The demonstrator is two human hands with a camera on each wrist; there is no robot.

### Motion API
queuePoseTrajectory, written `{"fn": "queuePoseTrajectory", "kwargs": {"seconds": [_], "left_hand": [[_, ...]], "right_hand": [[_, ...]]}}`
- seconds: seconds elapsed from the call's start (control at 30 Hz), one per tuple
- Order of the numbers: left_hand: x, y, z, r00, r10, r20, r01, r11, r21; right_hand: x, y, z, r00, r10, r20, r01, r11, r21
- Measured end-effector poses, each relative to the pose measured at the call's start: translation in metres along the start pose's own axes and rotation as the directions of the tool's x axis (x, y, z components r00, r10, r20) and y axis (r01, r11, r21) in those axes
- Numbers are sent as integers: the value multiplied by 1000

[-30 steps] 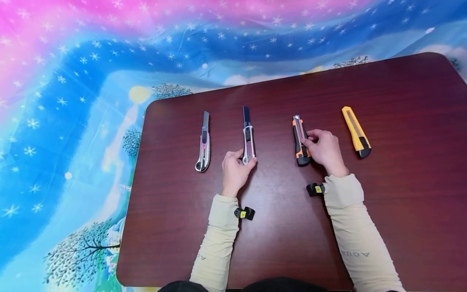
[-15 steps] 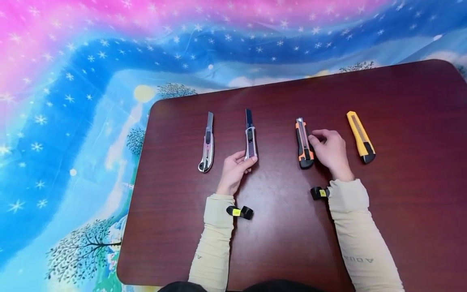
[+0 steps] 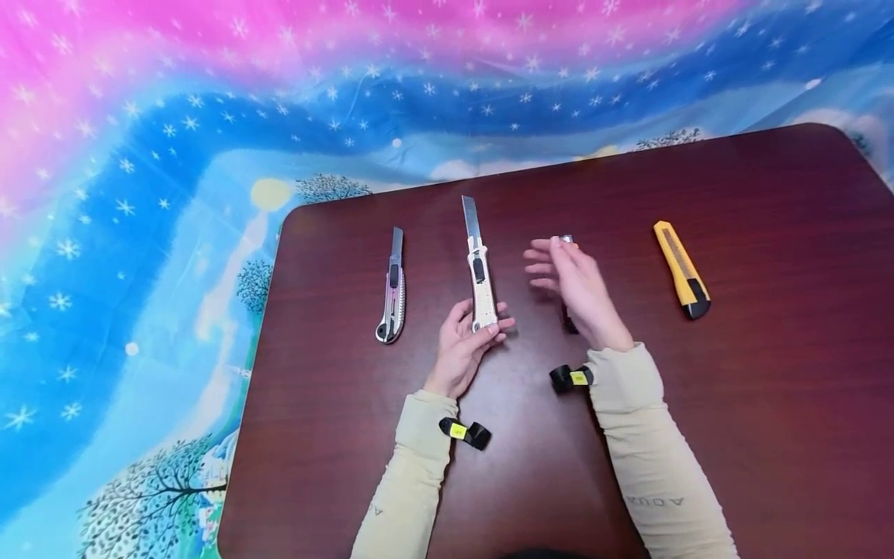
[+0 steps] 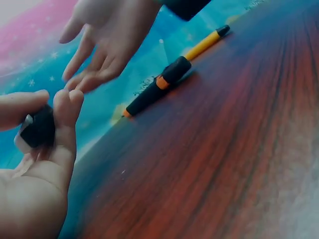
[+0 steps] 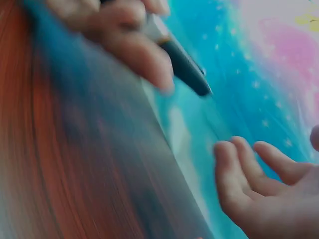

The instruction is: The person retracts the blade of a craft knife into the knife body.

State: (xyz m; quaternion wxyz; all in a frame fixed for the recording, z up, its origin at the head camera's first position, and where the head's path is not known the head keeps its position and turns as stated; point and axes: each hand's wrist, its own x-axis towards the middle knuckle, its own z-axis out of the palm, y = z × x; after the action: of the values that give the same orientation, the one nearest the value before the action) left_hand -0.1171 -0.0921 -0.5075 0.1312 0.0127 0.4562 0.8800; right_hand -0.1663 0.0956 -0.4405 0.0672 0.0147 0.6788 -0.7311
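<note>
My left hand (image 3: 464,349) grips the lower end of a silver utility knife (image 3: 483,291), thumb on top, its blade out and pointing away from me. In the left wrist view only the dark butt end of that knife (image 4: 40,129) shows between thumb and fingers. My right hand (image 3: 576,283) holds nothing; its fingers are spread and reach toward the left hand. Beneath it an orange-and-black utility knife (image 3: 570,320) lies on the table, mostly hidden in the head view. The left wrist view shows this orange-and-black knife (image 4: 162,82) more fully.
On the dark red wooden table (image 3: 335,435), another silver utility knife (image 3: 393,287) with its blade out lies to the left. A yellow utility knife (image 3: 683,270) with a black end lies to the right. Behind the table hangs a blue and pink cloth (image 3: 279,101).
My left hand has raised the silver utility knife off the table. The right hand has left the side of the orange-and-black knife and moved left over it, fingers spreading.
</note>
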Motion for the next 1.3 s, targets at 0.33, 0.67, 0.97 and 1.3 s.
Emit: {"fn": "queuePoseTrajectory", "kwargs": {"seconds": [0.33,0.67,0.97,1.3], "left_hand": [[-14,-8,8,990,-26,138,21,999,36],[-12,-10,17,963,-140,229,108,983,147],[-12,-8,14,951,-150,270,121,985,119],[-10,-15,11,942,-161,294,135,985,107]], "right_hand": [[-7,20,39,935,164,315,-182,983,29],[3,19,31,960,197,201,-209,977,42],[6,23,33,962,222,159,-232,972,46],[5,30,29,936,314,158,-325,944,51]]}}
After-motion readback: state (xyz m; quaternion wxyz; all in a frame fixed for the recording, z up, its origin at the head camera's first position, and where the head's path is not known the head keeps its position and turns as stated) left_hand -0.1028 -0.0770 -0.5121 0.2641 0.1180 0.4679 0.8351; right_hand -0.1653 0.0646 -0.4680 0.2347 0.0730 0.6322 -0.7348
